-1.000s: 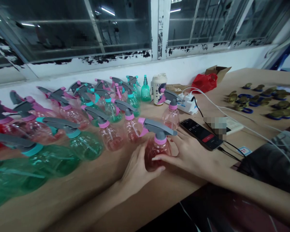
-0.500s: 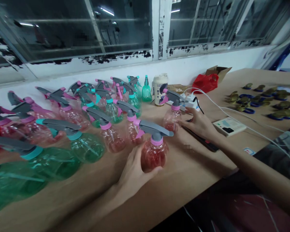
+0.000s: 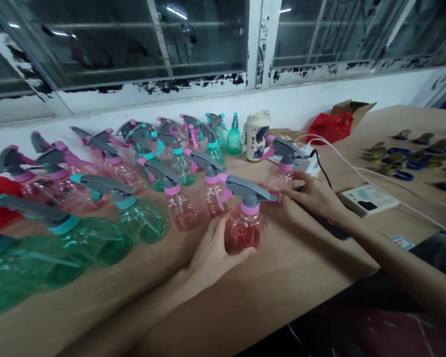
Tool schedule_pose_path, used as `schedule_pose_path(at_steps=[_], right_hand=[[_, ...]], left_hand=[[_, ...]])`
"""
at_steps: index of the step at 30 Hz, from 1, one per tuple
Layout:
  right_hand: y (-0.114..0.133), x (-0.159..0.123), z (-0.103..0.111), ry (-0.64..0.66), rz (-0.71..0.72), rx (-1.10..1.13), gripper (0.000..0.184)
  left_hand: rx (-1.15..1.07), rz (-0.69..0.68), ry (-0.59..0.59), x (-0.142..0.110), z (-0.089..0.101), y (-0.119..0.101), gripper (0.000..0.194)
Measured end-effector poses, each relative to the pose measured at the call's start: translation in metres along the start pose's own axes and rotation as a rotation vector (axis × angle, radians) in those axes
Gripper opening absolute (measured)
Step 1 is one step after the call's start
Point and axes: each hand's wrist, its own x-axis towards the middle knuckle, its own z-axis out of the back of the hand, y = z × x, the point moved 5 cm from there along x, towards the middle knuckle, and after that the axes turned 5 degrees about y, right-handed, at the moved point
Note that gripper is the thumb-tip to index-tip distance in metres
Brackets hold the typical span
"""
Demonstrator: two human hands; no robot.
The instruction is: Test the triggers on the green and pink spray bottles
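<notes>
Near pink bottle (image 3: 246, 232): stands upright on the tabletop (image 3: 275, 297), grey sprayer head on a pink collar; reddish see-through body, and I can't tell tint from liquid.
Far pink bottle (image 3: 275, 181): same make, upright, farther back and to the right; lower part reddish, partly behind the fingers.
Green bottles (image 3: 143, 223): at the left front, pale dip tubes visible through the walls; any liquid too unclear to call.
Pink bottle in the row (image 3: 182, 213): upright left of the near one, a tube inside.
Slim green bottle (image 3: 234, 141): beside the paper cup (image 3: 258, 134); the cup wears a lid, contents hidden.
Cardboard box (image 3: 353, 110): flaps open, inside dark, red bag (image 3: 329, 128) in front.
Changed: a second ago both hands were at the near pink bottle; the right has since gone to the far one, where it also was half a second ago. The near bottle sits slightly closer to its row. The phone (image 3: 337, 229), then showing its screen, is now mostly covered.
Left hand (image 3: 215, 248): cupped round the near bottle's left side, thumb across its front.
Right hand (image 3: 319, 196): fingers curved at the far bottle's right side; whether they grip, I can't tell.
Bottles to hands: one at each hand, well apart from each other.
</notes>
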Motion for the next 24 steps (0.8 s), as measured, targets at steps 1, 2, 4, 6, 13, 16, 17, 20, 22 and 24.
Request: schedule_pose_path(at_steps=[1, 2, 4, 6, 13, 16, 17, 20, 22, 24], right_hand=[[0.000, -0.001, 0.000, -0.001, -0.002, -0.004, 0.059], [0.000, -0.001, 0.000, -0.001, -0.004, -0.008, 0.059], [0.001, -0.001, 0.000, 0.002, -0.011, -0.018, 0.060], [0.001, -0.001, 0.000, 0.011, -0.015, -0.030, 0.061], [0.002, -0.004, 0.003, 0.016, -0.010, -0.056, 0.069], [0.008, -0.024, 0.019, -0.045, -0.085, -0.130, 0.074], [0.011, -0.034, 0.026, -0.069, -0.119, -0.149, 0.073], [0.027, -0.062, 0.043, -0.077, -0.138, -0.013, 0.057], [0.046, -0.072, 0.039, 0.057, 0.008, 0.180, 0.050], [0.063, -0.075, 0.030, 0.184, 0.142, 0.311, 0.054]], left_hand=[[0.004, 0.004, 0.002, 0.001, 0.000, 0.001, 0.080], [0.009, 0.007, 0.005, 0.002, 0.000, 0.002, 0.080], [0.011, 0.011, 0.015, 0.004, -0.001, 0.002, 0.080], [0.008, 0.009, 0.020, 0.006, 0.000, 0.003, 0.081], [-0.021, 0.034, 0.050, 0.008, 0.000, 0.005, 0.085], [-0.041, 0.050, 0.068, 0.007, -0.001, 0.004, 0.085], [-0.049, 0.051, 0.073, 0.006, -0.002, 0.003, 0.085], [-0.058, 0.029, 0.090, 0.003, -0.004, -0.002, 0.084], [-0.062, 0.002, 0.098, 0.000, -0.006, -0.006, 0.084], [-0.075, -0.030, 0.112, -0.003, -0.009, -0.011, 0.085]])
